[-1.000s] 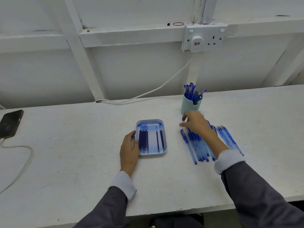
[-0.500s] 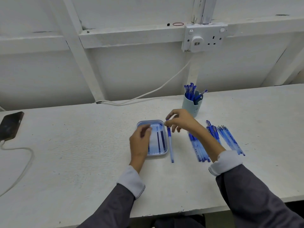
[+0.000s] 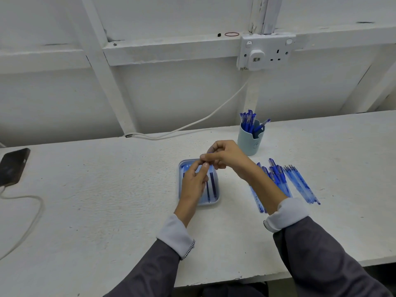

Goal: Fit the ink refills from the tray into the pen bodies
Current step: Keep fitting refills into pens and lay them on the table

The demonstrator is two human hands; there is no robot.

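A pale blue tray (image 3: pixel 216 202) lies on the white table and holds dark ink refills (image 3: pixel 212 185); my left hand covers part of it. Both hands meet just above the tray's far end. My right hand (image 3: pixel 227 156) pinches the top of a translucent blue pen body (image 3: pixel 202 169), and my left hand (image 3: pixel 194 183) pinches the same pen lower down. The fingers hide most of the pen. Several loose pen bodies (image 3: pixel 278 179) lie in a row right of the tray, partly under my right forearm.
A light blue cup (image 3: pixel 249 143) full of blue pens stands behind the hands. A second bunch of pens (image 3: pixel 302 186) lies further right. A black phone (image 3: pixel 12 166) with a white cable (image 3: pixel 32 213) sits at the far left. A wall socket (image 3: pixel 265 51) is above.
My right hand picked a pen from the row and carried it left over the tray. My left hand rose from the tray's left edge and took hold of the same pen.
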